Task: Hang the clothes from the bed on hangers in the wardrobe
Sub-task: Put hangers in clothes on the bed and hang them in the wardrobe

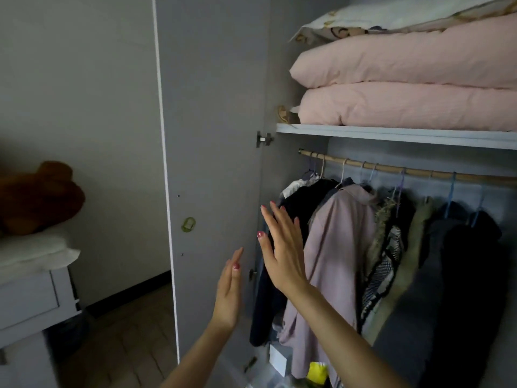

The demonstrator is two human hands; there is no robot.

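Note:
The wardrobe stands open, its left door (212,135) swung outward. A wooden rail (391,168) under the shelf carries several garments on hangers: a dark jacket (302,203), a dusty pink coat (333,256), a fur-trimmed patterned piece (386,247) and dark clothes (470,275) at the right. My right hand (282,247) is raised with straight fingers in front of the leftmost garments, holding nothing. My left hand (230,292) is flat and edge-on beside the door's inner face, also empty. The bed and its clothes are out of view.
Folded pink quilts (405,88) and a patterned pillow (363,21) fill the upper shelf (391,134). A white box (277,359) and a yellow item (317,372) lie on the wardrobe floor. A grey nightstand (30,298) with a brown plush toy (36,200) stands at left.

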